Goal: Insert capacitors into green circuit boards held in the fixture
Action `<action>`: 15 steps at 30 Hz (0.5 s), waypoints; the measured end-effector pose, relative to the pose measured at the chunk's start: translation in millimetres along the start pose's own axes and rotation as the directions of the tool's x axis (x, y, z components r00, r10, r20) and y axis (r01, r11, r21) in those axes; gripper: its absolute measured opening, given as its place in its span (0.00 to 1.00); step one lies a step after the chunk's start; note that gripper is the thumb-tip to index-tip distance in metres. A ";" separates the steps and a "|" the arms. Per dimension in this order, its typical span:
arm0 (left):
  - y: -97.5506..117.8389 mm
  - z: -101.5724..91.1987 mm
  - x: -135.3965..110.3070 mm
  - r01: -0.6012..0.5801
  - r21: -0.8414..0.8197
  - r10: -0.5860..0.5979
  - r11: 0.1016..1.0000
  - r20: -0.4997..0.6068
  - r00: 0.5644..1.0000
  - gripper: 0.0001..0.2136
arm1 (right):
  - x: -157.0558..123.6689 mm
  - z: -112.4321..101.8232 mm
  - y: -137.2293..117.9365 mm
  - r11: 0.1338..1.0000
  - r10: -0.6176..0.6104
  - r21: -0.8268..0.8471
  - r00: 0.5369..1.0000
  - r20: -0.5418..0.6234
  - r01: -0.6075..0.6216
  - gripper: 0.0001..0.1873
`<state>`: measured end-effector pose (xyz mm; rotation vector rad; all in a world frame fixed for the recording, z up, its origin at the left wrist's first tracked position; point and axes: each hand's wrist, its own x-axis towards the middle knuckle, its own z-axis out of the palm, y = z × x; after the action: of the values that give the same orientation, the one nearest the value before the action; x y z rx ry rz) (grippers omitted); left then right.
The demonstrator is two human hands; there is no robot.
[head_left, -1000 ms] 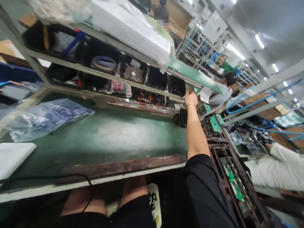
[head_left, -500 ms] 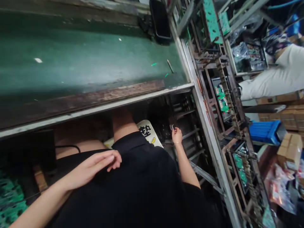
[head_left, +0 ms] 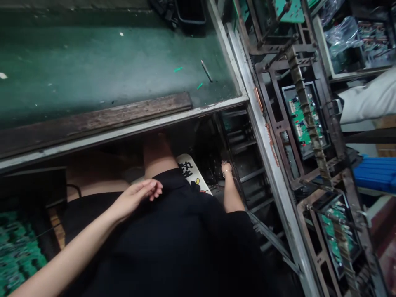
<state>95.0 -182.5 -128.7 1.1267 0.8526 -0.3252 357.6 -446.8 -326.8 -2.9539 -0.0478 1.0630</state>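
My left hand (head_left: 137, 197) lies open on my lap, its fingers loosely stretched over the black cloth of my clothes (head_left: 173, 239). Down at my right, under the green bench (head_left: 102, 70), my right hand (head_left: 226, 168) reaches into a dark rack of metal rails (head_left: 244, 165). Only its back and a thin wrist bracelet show, so its fingers are hidden from me. A white cushion with black print (head_left: 192, 175) lies between my leg and that hand.
A thin metal rod (head_left: 206, 71) and small green scraps lie on the bench. A conveyor with dark frames carrying green circuit boards (head_left: 301, 121) runs along the right. Green boards (head_left: 15, 251) are stacked at the lower left. Another person's white sleeve (head_left: 368, 101) shows at far right.
My right hand came down from the high shelf to the rack under the bench and has sunk deeper into it. The view tilted down; my left hand stays on my lap.
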 end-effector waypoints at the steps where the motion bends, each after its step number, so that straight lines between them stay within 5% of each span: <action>1: 0.6 4.6 7.3 0.004 -0.021 -0.004 1.000 -0.003 1.000 0.21 | -3.8 -2.6 0.2 1.000 -0.016 0.014 1.000 0.002 0.016 0.16; 9: 6.0 38.4 75.3 0.060 -0.074 -0.057 0.995 0.034 0.998 0.14 | -60.5 -16.6 14.6 0.995 -0.019 0.094 0.995 -0.098 0.028 0.21; 15: 11.4 80.6 125.3 0.179 -0.285 -0.197 0.942 -0.033 0.980 0.04 | -124.2 -66.3 24.5 0.991 0.007 0.128 0.961 -0.277 0.030 0.24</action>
<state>218.5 -226.8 -200.3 0.7959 1.0297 -0.3171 304.9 -474.4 -196.9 -2.9450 0.0052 0.6144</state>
